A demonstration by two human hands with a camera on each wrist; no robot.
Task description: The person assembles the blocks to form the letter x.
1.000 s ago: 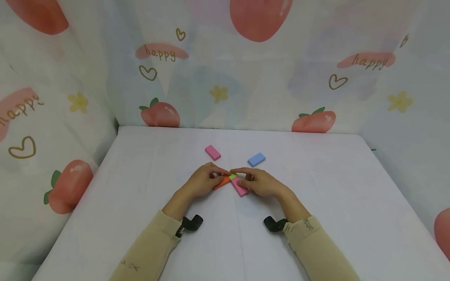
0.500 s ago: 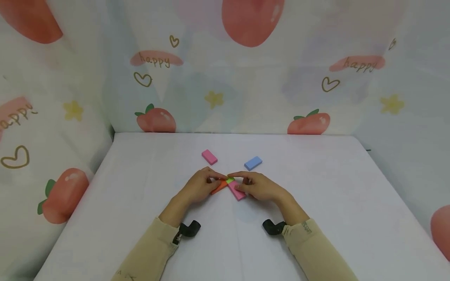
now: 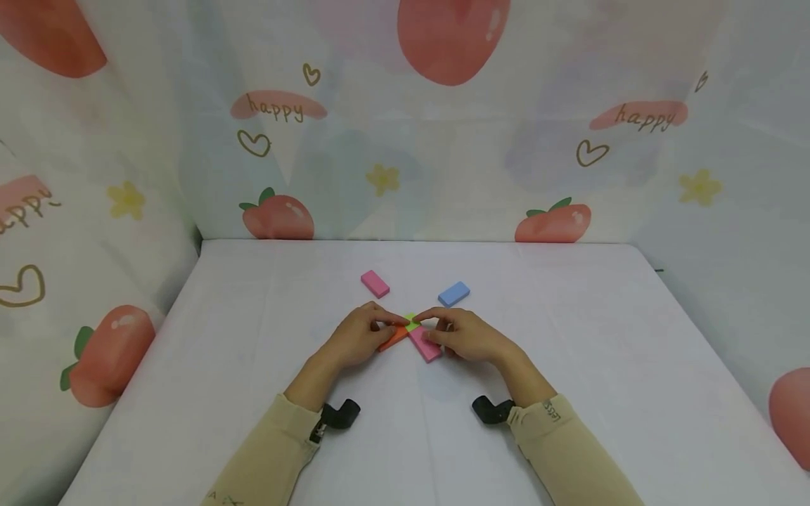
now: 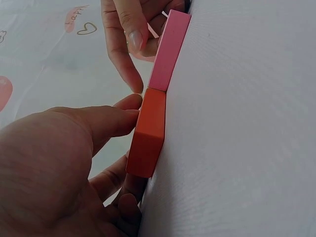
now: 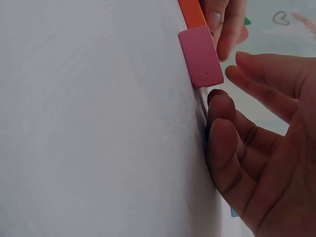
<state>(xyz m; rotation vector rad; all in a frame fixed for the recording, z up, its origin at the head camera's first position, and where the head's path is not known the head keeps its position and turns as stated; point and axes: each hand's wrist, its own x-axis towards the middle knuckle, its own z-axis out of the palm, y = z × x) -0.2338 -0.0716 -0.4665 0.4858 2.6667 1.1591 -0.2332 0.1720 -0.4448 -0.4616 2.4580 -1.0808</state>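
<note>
Three flat rectangular blocks, like plain dominoes, meet at the table's middle: an orange block (image 3: 394,339), a pink block (image 3: 425,346) and a green block (image 3: 414,326) mostly covered by fingertips. My left hand (image 3: 357,334) pinches the orange block, thumb on its upper face; its index tip reaches the green block. From the other side my right hand (image 3: 468,330) reaches in, index tip at the green block. In the right wrist view its thumb stands slightly off the pink block (image 5: 202,57), with bent fingers close by its outer end. Pink and orange ends touch in the left wrist view.
Beyond the hands lie a second pink block (image 3: 375,284) on the left and a blue block (image 3: 453,294) on the right. All sit on a white-covered table (image 3: 538,436). A printed cloth backdrop (image 3: 443,161) rises behind and at both sides.
The head view has shifted slightly. My right index tip has drawn a little right from the left index tip, showing more green between them. The blocks keep nearly the same arrangement.
</note>
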